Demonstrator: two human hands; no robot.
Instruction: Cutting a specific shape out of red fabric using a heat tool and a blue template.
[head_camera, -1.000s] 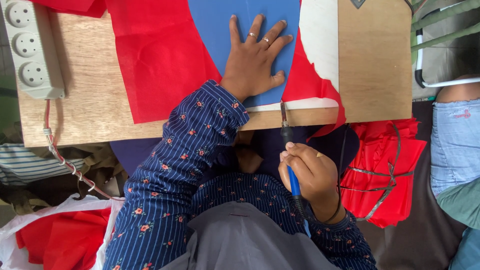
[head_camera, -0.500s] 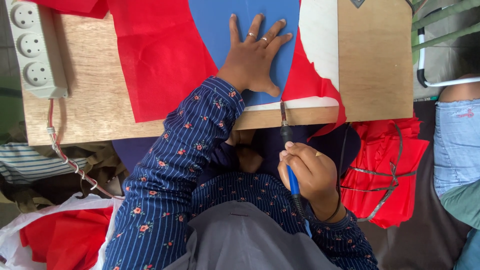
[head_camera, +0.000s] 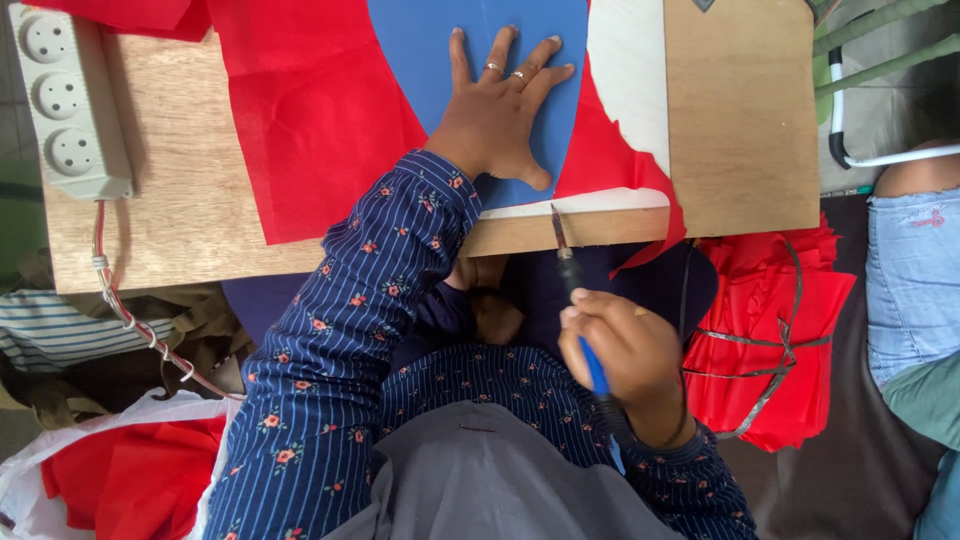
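The left hand (head_camera: 497, 120) is lying flat with fingers spread, pressing on the blue rounded template sheet (head_camera: 420, 55), gripping nothing. That template is resting on the rectangular wooden board (head_camera: 745, 120), over the red fabric sheet (head_camera: 310, 120), with its curved lower edge sitting just inside the board's near edge. A white paper layer (head_camera: 625, 90) is showing to the right of the template, and a narrow strip of it is running along the board's near edge below the hand.

The right hand (head_camera: 630, 360) is closing firmly around the blue-handled pen-shaped cutting tool (head_camera: 572, 275), holding it off the board on the near side. The tool's metal tip is touching the white strip at the board's near edge, just right of the left thumb.

The right part of the board is showing as bare wood. At the board's left end a grey-white power strip (head_camera: 68, 100) is lying, its red and white cord (head_camera: 130, 320) hanging over the near edge. Beyond the board's right near corner, a bundle of red fabric tied with dark bands (head_camera: 775, 340) is sitting, and another person's denim-clad leg (head_camera: 915, 280) is just beside it.
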